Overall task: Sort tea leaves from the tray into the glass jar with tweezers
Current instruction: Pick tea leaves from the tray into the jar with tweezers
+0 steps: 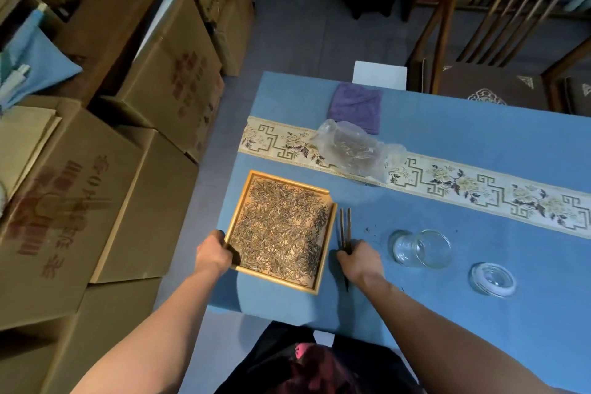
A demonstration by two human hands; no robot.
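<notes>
The wooden tray of tea leaves is set at the near-left corner of the blue counter, and its left rim is gripped by the left hand, fingers curled over the edge. The tweezers lie just right of the tray, long axis running away from the person, approx. parallel to the tray's right rim, tips at the far end. Their near end is covered by the right hand, fingers laid over the handle; whether they are pinched yet or only touched cannot be told. The glass jar is seen lying on its side to the right of that hand, mouth turned right, w/ its lid apart, farther right. So tray is left of the right hand and jar right of it, tweezers between; the right hand is the nearer to both tweezers and jar. No leaves appear to be in the jar, so sorting is judged not begun; jar prob. needs standing upright first.
</notes>
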